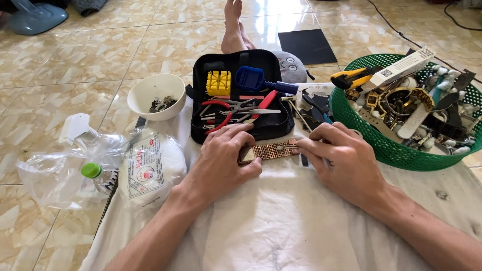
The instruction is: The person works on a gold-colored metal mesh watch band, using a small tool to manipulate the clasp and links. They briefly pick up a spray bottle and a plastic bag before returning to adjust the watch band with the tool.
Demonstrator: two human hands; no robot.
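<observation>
A copper-coloured metal watch band lies flat on a white cloth in front of me. My left hand pins its left end, where the square watch case sits under my thumb and fingers. My right hand presses on the band's right end with its fingertips; a thin dark tool seems to run under that hand, mostly hidden. Both forearms reach in from the bottom of the view.
An open black tool case with red-handled pliers, a yellow block and a blue tool lies behind the hands. A green basket of watches stands right, a white bowl and plastic bags left.
</observation>
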